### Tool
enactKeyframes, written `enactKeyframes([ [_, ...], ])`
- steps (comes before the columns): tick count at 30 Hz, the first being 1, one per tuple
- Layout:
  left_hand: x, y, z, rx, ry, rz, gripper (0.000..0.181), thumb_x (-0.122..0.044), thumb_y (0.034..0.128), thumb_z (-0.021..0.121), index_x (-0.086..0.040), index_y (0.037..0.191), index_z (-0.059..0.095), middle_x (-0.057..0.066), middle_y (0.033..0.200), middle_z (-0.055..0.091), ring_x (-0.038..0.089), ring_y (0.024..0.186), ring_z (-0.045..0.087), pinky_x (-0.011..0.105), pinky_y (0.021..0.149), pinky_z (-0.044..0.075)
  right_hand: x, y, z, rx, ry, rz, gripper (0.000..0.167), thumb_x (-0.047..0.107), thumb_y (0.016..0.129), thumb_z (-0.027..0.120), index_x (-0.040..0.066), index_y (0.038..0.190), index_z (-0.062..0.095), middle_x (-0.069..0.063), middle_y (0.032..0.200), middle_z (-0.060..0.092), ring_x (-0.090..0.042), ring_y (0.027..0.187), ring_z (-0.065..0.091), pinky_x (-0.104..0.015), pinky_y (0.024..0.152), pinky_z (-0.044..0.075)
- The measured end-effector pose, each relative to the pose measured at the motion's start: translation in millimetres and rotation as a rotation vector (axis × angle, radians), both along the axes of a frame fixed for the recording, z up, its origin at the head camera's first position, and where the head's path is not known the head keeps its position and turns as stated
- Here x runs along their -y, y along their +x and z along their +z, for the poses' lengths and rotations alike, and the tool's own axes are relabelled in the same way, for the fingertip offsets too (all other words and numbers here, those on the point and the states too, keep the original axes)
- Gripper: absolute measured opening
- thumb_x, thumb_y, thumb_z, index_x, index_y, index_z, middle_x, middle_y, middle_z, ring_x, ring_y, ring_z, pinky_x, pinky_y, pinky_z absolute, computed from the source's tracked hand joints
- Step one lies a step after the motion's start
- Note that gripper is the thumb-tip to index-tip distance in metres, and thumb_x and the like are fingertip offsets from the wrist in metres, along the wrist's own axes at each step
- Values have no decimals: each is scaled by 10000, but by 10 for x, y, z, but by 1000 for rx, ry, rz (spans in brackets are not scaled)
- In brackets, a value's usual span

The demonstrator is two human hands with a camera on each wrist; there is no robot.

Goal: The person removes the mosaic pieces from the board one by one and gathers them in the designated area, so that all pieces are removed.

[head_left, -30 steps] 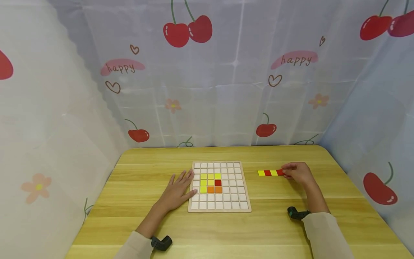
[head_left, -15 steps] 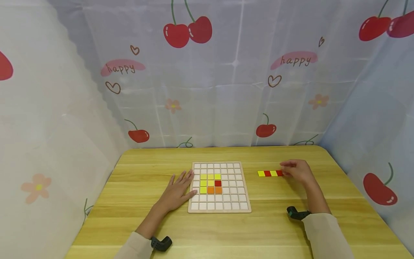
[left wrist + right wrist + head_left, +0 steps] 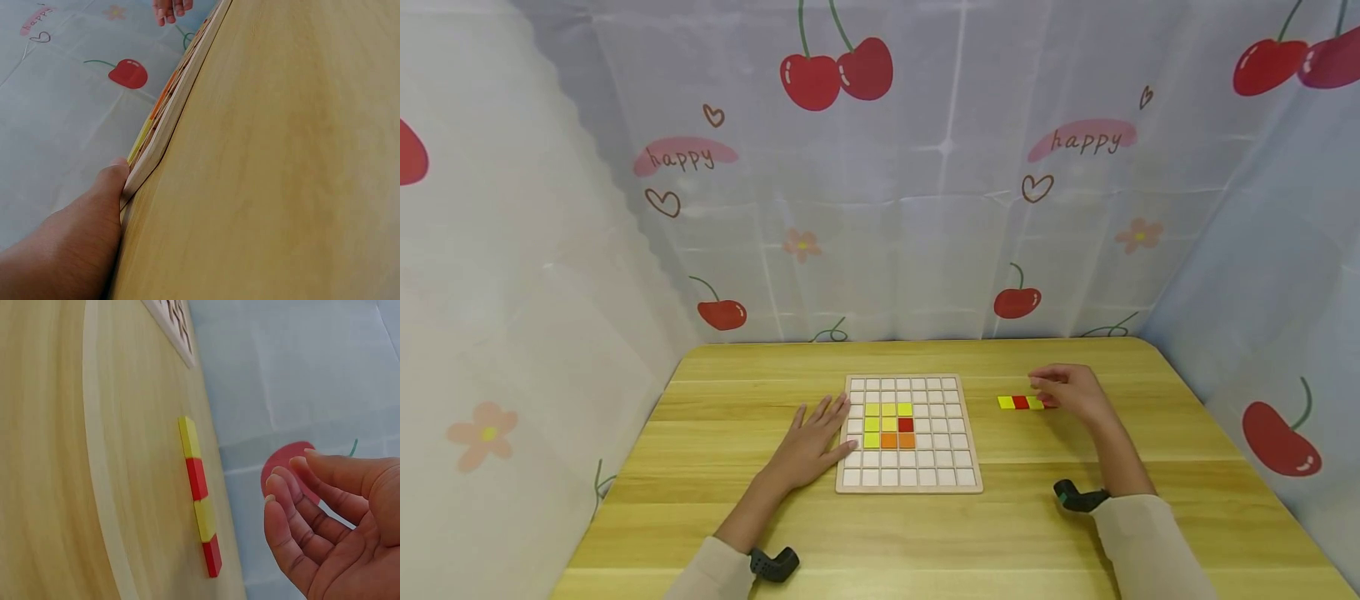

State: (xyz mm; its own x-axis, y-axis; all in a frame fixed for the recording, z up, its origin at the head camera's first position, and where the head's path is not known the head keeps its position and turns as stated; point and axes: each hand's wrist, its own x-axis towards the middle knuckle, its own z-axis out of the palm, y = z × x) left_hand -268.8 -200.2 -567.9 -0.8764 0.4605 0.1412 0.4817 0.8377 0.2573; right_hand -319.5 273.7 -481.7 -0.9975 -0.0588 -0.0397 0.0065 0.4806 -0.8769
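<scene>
My left hand [image 3: 808, 446] rests with fingers spread at the left edge of a square wooden grid board [image 3: 941, 457]. Its thumb touches the board's rim in the left wrist view. Yellow, orange and red square tiles fill a block of cells left of the board's middle. To the right of the board, a straight row of alternating yellow and red tiles [image 3: 1019, 402] lies on the table. Just above the row's right end hovers my right hand [image 3: 1075, 392], hiding part of the last red tile [image 3: 212, 556]. Its fingers curve loosely, and nothing shows between them.
The pale wooden table [image 3: 880, 542] ends at a cherry-printed curtain [image 3: 880, 250] at the back, with similar sheets on both sides. A black wrist device [image 3: 775, 565] sits on the left wrist, and another black device [image 3: 1078, 497] on the right.
My right hand has let go of the red tile at the row's right end, lifted, and shifted left over the row. The left hand and the board have stayed put.
</scene>
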Motion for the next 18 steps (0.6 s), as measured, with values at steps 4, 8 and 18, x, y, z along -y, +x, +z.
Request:
enactKeyframes([
  [4,2,-3,1,4,-1,4,805,-658,1031,345,-167,1641,160,-6,1698,128,278,1557,126,622,1206,55,97,-6,5,10,22,7,389,252,1016,649,-56,1253,668,-248,1133,700,-329,926,697,-377,803,595],
  [8,2,-6,-7,5,1,2,807,-659,1032,339,-161,1641,159,-2,1698,128,279,1558,124,621,1205,49,190,-11,-6,-7,40,28,372,263,1012,655,-36,1230,689,-233,1107,712,-333,928,700,-405,802,589],
  [18,-2,-1,-18,4,8,3,804,-653,1032,350,-158,1639,171,1,1695,144,275,1556,134,616,1207,45,427,42,17,-40,-8,93,346,200,990,689,-85,1186,691,-266,1035,701,-415,867,679,-417,742,603],
])
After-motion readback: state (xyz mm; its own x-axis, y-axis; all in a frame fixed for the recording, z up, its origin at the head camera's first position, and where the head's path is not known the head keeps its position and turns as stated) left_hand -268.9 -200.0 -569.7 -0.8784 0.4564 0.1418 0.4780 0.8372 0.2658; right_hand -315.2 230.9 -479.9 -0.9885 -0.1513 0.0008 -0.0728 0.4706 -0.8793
